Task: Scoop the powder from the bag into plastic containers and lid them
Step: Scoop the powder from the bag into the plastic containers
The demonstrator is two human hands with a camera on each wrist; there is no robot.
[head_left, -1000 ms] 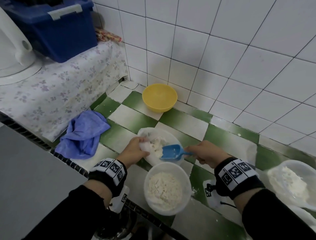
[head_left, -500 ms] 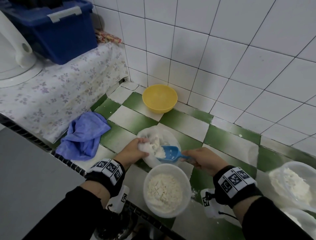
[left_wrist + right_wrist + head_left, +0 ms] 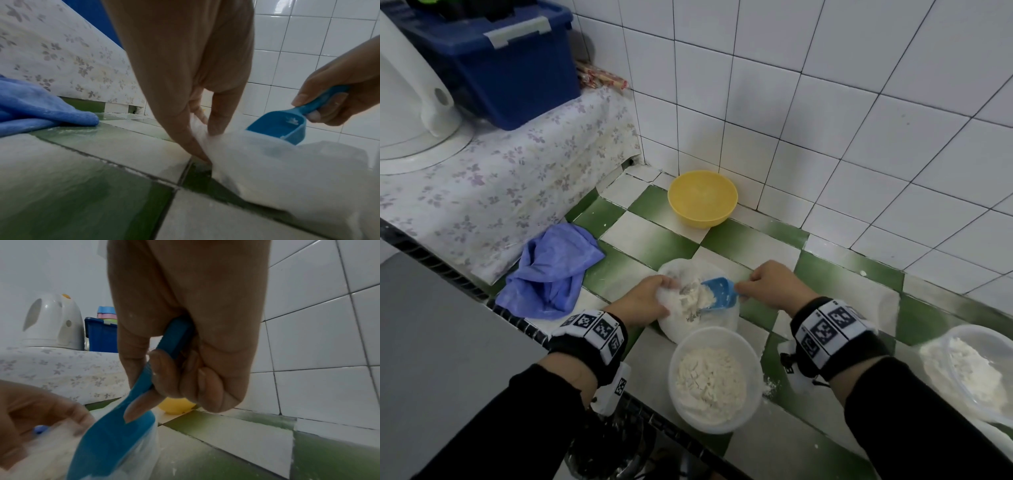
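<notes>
Overhead, your bag [image 3: 698, 308] slumps limp on the desk [image 3: 654, 240] behind the container [image 3: 714, 378]; at the left wrist, left hand [image 3: 185, 73] fingers [image 3: 218, 116] pinch its soft rim; at the right, right hand [image 3: 191, 321] fingers curl round the stiff scoop [image 3: 115, 443] handle, loose powder spills easily.

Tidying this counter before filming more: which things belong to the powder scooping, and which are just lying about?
In use:
bag
scoop
open tub
filled tub

Lying about:
yellow bowl
blue cloth
blue box
kettle
</notes>
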